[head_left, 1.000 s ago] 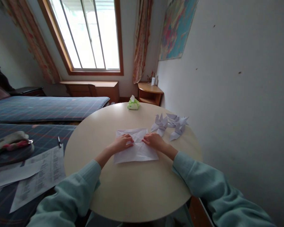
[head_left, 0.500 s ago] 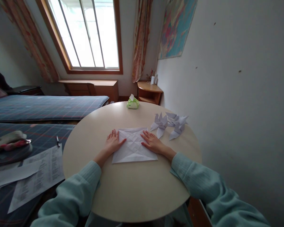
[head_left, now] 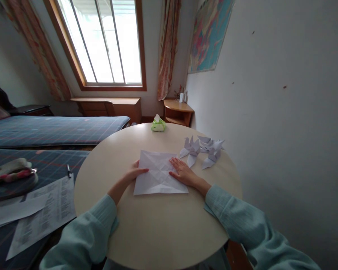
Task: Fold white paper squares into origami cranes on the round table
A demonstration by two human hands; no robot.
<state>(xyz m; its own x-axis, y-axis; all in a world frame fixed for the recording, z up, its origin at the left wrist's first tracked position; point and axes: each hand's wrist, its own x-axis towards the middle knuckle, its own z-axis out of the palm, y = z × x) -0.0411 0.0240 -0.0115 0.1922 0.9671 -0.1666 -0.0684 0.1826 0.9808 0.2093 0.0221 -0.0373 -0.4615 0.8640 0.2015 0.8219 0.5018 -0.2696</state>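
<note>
**A:** Where are your hands just now?

**B:** Both are on the creased sheet of white paper [head_left: 159, 173], which lies unfolded near the middle of the round desk [head_left: 157, 225]. Your right hand [head_left: 181, 172] lies flat on the sheet's right part, palm down, fingers [head_left: 175, 162] stretched out and slightly spread, gripping nothing. Your left hand [head_left: 133, 173] is at the sheet's left edge; that edge covers part of the hand, with the thumb lying on top of the paper. Whether the fingers beneath pinch the edge, you cannot tell.

**A:** How does the paper lie?

**B:** Mostly flat. Its left far corner looks a little raised off the desk, and it carries a grid of diagonal and straight fold lines.

**A:** What else is on the desk?

**B:** To the right, just beyond your right hand, sits a small cluster of folded paper figures [head_left: 203, 149], close to the sheet's far right corner but not clearly touching it. At the far edge of the desk stands a green tissue pack [head_left: 158, 125], well apart from the sheet.

**A:** And off the desk?

**B:** On the left, printed pages [head_left: 39, 215] and a pen [head_left: 69, 171] lie on a plaid bed [head_left: 56, 129].
</note>
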